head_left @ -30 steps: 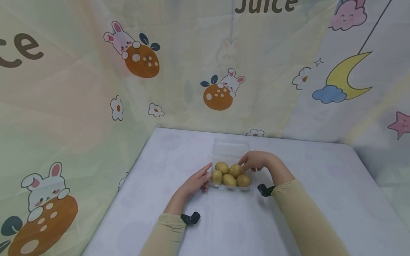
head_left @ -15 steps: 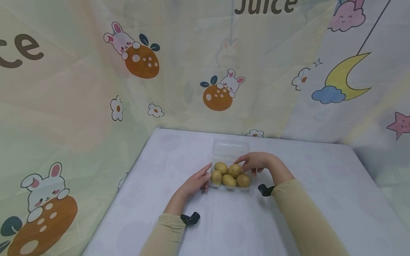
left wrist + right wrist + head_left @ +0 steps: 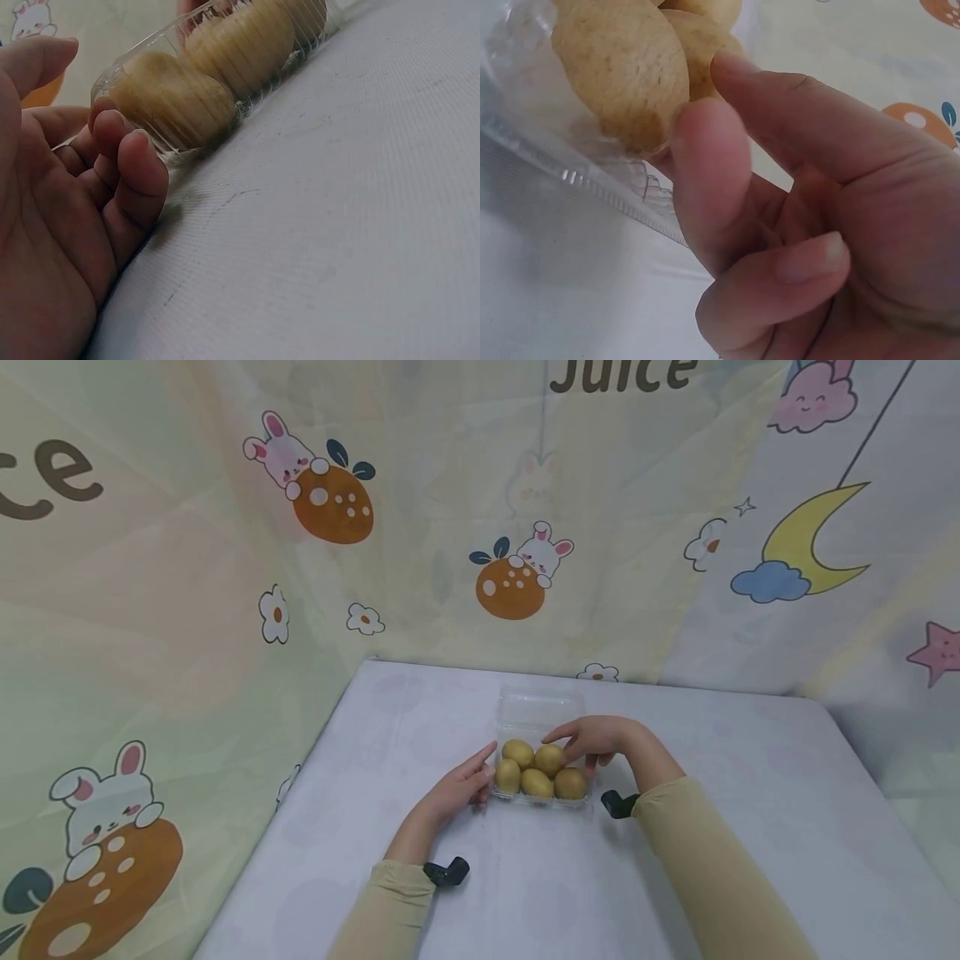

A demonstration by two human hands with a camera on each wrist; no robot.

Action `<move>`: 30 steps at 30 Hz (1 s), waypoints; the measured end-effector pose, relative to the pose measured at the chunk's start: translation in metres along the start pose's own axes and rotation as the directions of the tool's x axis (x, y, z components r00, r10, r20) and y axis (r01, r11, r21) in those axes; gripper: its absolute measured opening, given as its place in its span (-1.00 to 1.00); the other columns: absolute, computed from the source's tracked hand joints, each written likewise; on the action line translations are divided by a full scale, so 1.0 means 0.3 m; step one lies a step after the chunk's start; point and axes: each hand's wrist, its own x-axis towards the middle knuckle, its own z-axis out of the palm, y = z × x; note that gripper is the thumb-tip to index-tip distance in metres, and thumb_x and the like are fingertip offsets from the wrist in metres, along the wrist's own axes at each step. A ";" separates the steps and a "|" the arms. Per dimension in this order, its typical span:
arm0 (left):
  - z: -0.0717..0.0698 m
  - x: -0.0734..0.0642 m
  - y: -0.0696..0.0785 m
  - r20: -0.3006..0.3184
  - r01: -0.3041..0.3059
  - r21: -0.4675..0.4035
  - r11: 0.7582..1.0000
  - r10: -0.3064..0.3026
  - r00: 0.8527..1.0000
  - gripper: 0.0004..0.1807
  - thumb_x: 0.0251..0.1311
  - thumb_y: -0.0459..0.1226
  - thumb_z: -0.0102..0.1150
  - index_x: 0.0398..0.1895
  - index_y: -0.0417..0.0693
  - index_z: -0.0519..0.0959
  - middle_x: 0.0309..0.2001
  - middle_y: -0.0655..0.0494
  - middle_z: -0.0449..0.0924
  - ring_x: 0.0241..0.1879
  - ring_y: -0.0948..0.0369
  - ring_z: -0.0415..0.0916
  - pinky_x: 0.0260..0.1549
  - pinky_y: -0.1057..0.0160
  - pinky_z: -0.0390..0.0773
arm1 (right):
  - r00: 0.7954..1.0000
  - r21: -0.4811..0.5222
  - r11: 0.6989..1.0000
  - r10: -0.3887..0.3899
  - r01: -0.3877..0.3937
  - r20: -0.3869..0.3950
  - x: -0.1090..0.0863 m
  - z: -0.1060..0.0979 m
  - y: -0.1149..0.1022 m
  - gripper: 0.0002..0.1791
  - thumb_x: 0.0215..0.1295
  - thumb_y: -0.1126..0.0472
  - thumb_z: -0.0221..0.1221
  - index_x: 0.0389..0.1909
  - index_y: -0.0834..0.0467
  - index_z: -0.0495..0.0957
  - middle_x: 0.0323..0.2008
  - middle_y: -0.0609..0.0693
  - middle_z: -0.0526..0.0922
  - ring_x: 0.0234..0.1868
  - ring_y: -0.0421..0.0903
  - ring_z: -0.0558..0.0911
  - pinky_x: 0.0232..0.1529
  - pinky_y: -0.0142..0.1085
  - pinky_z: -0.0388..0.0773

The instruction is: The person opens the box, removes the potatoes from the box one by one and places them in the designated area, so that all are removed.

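Note:
A clear plastic clamshell box (image 3: 542, 802) lies on the table with its lid (image 3: 540, 703) folded back, and several potatoes fill its base. My left hand (image 3: 453, 789) rests beside the box's left wall, index finger straight along it. In the left wrist view its fingertips (image 3: 142, 161) are right at the clear wall, next to a potato (image 3: 176, 101). My right hand (image 3: 603, 737) reaches over the right side, fingers loosely bent at the back-right potato (image 3: 548, 760). In the right wrist view a fingertip (image 3: 711, 127) overlaps the edge of a speckled potato (image 3: 622, 67).
A white cloth covers the table (image 3: 525, 893). Behind and to the left hangs a printed backdrop (image 3: 420, 510) with rabbits, oranges and a moon. Black wrist cameras sit at both cuffs, the left camera (image 3: 446, 871) and the right camera (image 3: 619, 805).
My right hand has shifted slightly left, its index finger reaching farther over the back-right potato, which has moved a little left. My left hand has stayed put.

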 end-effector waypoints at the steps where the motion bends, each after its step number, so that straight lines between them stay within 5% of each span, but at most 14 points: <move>1: 0.000 0.001 0.000 0.001 0.000 -0.002 1.000 0.000 1.000 -0.33 0.46 0.06 -0.07 0.57 0.28 0.06 -0.36 0.11 0.41 -0.40 0.18 0.41 -0.34 0.24 0.52 | 1.000 -0.003 1.000 -0.002 0.002 -0.001 0.001 0.002 -0.001 -0.50 0.36 0.07 0.22 0.30 -0.25 0.45 0.07 -0.03 0.62 -0.53 -0.12 0.63 -0.59 -0.41 0.28; 13: 0.001 0.005 0.001 0.004 0.004 0.006 1.000 -0.004 1.000 -0.35 0.48 0.02 -0.09 0.57 0.25 0.04 -0.35 0.11 0.41 -0.40 0.17 0.42 -0.35 0.23 0.53 | 1.000 -0.017 1.000 0.019 -0.019 -0.012 0.030 0.010 0.000 -0.48 0.32 0.05 0.26 0.29 -0.29 0.46 -0.07 0.01 0.64 -0.65 -0.18 0.53 -0.62 -0.42 0.26; 30: 0.002 0.001 0.004 -0.001 0.000 0.006 1.000 0.000 1.000 -0.32 0.46 0.06 -0.06 0.57 0.25 0.05 -0.35 0.11 0.40 -0.41 0.18 0.41 -0.35 0.24 0.52 | 0.999 0.018 1.000 0.009 -0.008 -0.039 0.029 0.019 -0.001 -0.52 0.28 0.08 0.30 0.22 -0.24 0.54 0.02 0.01 0.57 -0.66 -0.17 0.51 -0.62 -0.42 0.28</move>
